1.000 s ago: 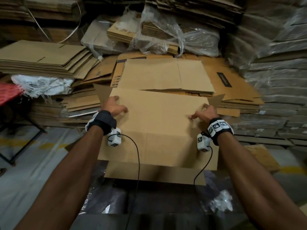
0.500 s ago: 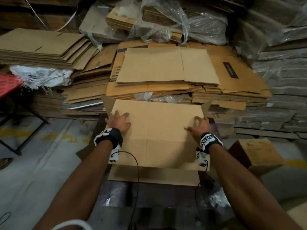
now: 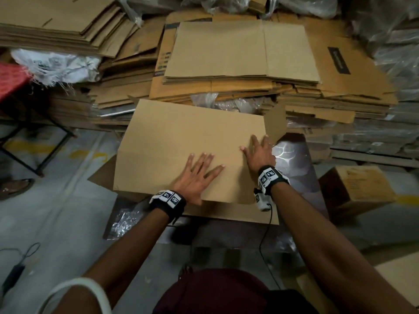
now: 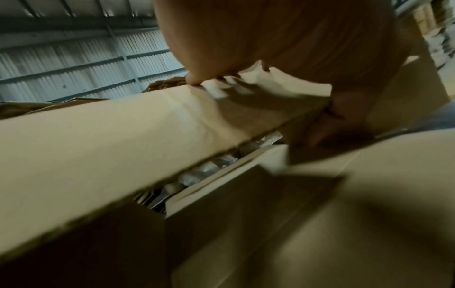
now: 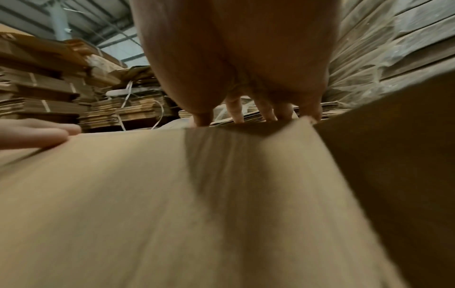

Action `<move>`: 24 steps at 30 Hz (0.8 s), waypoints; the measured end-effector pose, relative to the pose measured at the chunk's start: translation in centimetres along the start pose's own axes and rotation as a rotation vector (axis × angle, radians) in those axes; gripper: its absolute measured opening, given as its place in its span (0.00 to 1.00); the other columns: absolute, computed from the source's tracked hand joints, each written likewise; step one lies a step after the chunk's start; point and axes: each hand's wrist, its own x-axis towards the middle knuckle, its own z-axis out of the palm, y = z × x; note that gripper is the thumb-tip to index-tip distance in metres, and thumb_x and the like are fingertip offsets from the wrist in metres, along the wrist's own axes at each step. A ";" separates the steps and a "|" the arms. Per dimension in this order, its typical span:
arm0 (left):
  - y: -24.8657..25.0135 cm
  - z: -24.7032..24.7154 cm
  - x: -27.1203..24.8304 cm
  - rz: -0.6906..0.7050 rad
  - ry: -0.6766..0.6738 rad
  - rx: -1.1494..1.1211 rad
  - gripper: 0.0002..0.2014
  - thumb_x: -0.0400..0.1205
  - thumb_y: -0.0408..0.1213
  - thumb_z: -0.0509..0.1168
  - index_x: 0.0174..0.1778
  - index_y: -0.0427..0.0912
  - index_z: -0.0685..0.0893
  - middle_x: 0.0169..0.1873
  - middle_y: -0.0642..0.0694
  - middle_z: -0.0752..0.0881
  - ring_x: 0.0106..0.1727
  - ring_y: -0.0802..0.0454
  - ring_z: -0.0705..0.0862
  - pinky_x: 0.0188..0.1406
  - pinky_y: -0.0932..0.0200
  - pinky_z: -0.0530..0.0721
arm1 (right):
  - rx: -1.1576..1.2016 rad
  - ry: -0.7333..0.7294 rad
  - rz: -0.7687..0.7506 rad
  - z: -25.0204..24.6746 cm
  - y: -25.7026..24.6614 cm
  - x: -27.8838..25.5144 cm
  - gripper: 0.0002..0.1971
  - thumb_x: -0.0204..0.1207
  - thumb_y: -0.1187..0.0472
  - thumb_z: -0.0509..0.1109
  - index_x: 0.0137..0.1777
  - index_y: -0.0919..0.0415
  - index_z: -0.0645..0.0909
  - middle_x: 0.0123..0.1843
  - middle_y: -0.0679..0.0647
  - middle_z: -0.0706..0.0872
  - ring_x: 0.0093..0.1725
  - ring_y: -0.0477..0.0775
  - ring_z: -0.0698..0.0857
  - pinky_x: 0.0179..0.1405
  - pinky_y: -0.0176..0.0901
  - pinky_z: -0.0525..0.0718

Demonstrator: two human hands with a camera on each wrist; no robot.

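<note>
The left hand and right hand pressed spread fingers on the big box flap, already folded down; the small right flap stood untucked, probably next.

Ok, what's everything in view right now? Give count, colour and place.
flattened carton: one, brown, centre, under both hands
cardboard stacks: several, brown, behind the carton
woven sack: one, white, left, beside the stacks
plastic wrap: some, clear, top, over bundles
small box: one, brown, floor, right
cable: one, black, floor, lower left
left hand: one, flat on the carton, fingers spread
right hand: one, flat on the carton near its right edge
</note>
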 end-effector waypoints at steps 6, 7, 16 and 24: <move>-3.0 2.7 -3.9 -0.050 -0.028 -0.004 0.73 0.58 0.62 0.80 0.91 0.48 0.39 0.89 0.29 0.41 0.89 0.27 0.41 0.81 0.19 0.47 | -0.037 -0.128 -0.066 3.5 -2.4 -2.6 0.29 0.88 0.43 0.61 0.86 0.48 0.59 0.91 0.59 0.53 0.83 0.71 0.68 0.75 0.75 0.73; -3.4 3.3 -4.5 -0.065 -0.053 -0.019 0.72 0.57 0.61 0.80 0.91 0.48 0.44 0.89 0.29 0.45 0.89 0.26 0.46 0.81 0.20 0.49 | -0.048 -0.147 -0.069 4.3 -2.7 -3.2 0.29 0.88 0.46 0.63 0.86 0.49 0.60 0.91 0.58 0.55 0.81 0.71 0.70 0.74 0.73 0.74; -3.4 10.8 -8.6 -0.171 -0.357 -0.135 0.46 0.73 0.51 0.71 0.88 0.47 0.61 0.85 0.33 0.64 0.85 0.28 0.61 0.82 0.26 0.57 | -0.060 -0.422 -0.067 14.2 -0.8 -10.1 0.31 0.86 0.45 0.62 0.85 0.54 0.63 0.80 0.62 0.75 0.73 0.69 0.79 0.70 0.67 0.79; -1.6 13.9 -8.9 -0.165 -0.376 -0.309 0.38 0.86 0.51 0.63 0.89 0.41 0.57 0.87 0.33 0.59 0.85 0.32 0.61 0.81 0.38 0.65 | -0.159 -0.476 -0.096 20.0 2.0 -16.1 0.38 0.86 0.51 0.68 0.90 0.62 0.55 0.91 0.59 0.57 0.88 0.65 0.60 0.81 0.63 0.70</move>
